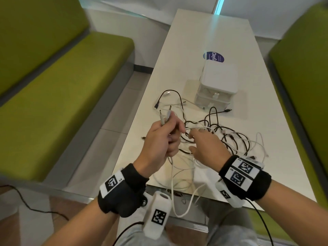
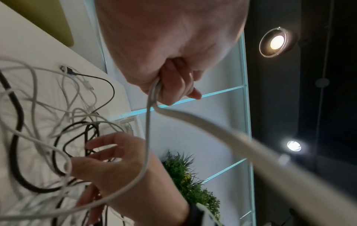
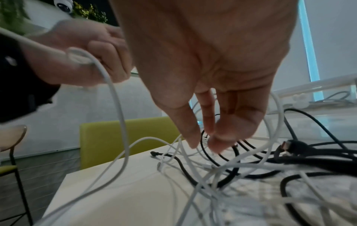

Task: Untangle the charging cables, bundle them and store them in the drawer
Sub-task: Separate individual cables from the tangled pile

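Left hand (image 1: pixel 160 139) fingers clamp a smooth white cable (image 1: pixel 171 176); right hand (image 1: pixel 204 148) fingers hang apart over tangled cords (image 1: pixel 236 141) on the glossy counter (image 1: pixel 204 32).

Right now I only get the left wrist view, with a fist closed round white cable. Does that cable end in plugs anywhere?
Observer: Yes. In the head view, two plug ends stick up out of the top of the left grip.
Visitor: Where does the cable go below the fist?
Observer: The white cable hangs in a loop past the near edge of the table, towards the lap.
Visitor: And where will it all be stored?
Observer: A small white drawer box stands beyond the tangle. Both its drawers look shut.
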The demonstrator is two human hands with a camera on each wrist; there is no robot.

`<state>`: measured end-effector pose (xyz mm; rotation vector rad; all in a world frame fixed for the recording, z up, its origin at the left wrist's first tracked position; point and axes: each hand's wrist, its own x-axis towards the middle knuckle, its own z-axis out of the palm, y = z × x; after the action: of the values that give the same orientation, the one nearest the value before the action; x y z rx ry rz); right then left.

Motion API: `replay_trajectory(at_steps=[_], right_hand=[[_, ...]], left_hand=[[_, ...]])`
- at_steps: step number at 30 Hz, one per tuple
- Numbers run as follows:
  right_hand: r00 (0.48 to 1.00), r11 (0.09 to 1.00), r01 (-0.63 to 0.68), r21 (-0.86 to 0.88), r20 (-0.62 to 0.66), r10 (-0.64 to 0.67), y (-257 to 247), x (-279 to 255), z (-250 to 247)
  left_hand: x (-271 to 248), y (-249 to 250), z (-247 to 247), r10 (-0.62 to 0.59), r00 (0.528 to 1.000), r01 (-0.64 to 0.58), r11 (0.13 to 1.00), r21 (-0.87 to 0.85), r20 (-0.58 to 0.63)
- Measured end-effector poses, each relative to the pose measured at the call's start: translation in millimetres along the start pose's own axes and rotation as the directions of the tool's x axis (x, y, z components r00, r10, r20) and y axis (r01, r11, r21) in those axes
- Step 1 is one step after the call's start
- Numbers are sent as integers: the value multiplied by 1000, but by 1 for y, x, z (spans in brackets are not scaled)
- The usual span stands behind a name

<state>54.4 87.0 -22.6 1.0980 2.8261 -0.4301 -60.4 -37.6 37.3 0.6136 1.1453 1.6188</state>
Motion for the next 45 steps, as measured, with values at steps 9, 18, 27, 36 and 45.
replay_trajectory(at_steps=[9,18,27,36,45], right_hand=[[974,985,113,-131,213,-83,6,-5,14],[989,985,-14,171,-140,38,15,-7,-15],[869,560,285,778,-456,190,35,-23,-46],[900,583,387,715,-430,-71,47,-51,-38],[911,874,412,258,-133,-390,66,-62,-23]], left_hand=[[-26,16,23,-71,989,76,997,-32,133],[-10,-1,28,-31,999,27,984,175,21],[32,-19,32,11,991,27,958,284,-131],[46,-24,48,46,995,-24,971,240,-90],[46,-13,63,118,992,-116,992,42,-52]])
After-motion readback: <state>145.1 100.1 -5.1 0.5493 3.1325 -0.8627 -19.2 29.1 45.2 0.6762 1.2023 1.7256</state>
